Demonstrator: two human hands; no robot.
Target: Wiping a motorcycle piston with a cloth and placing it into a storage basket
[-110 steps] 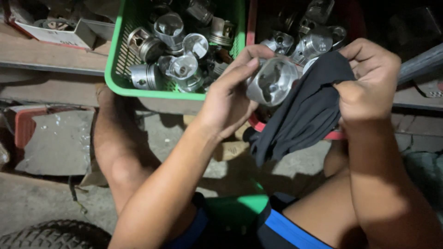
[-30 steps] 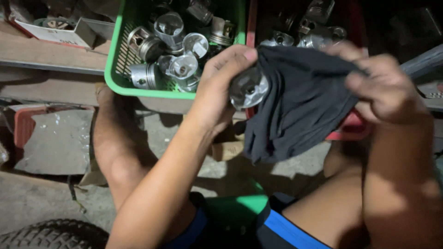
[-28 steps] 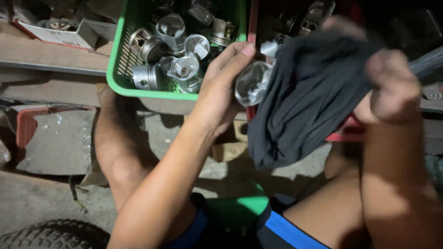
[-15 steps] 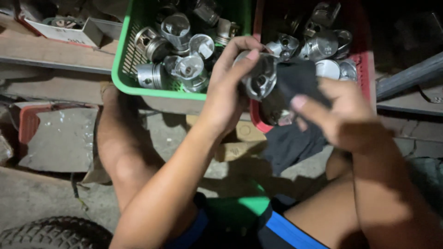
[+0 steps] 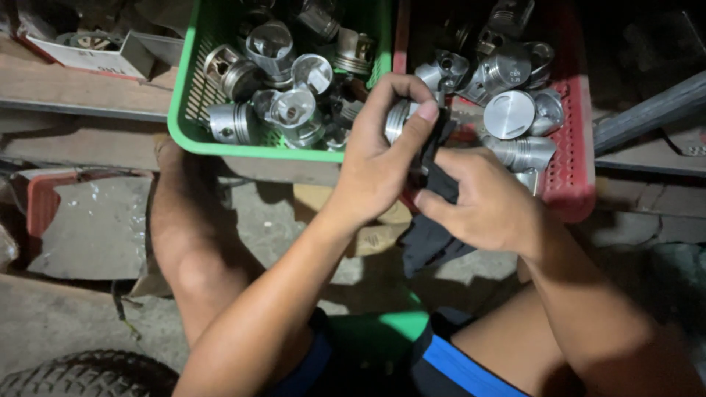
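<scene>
The left hand [image 5: 379, 165] is closed around a metal piston [image 5: 399, 120], fingers curled over its top and thumb pressed along its side, so only a strip of the ringed skirt shows between them. The right hand [image 5: 489, 206] sits just beside it, touching, gripping a dark cloth [image 5: 434, 235] bunched against the piston; the cloth's loose end hangs below both hands. The piston is held above the gap between two baskets, in front of the person's knees. To the left stands a green plastic basket [image 5: 184, 132] filled with pistons, to the right a red plastic basket [image 5: 573, 169] with more pistons, some showing flat round crowns. A tyre [image 5: 88, 375] lies at the lower left on the floor.
</scene>
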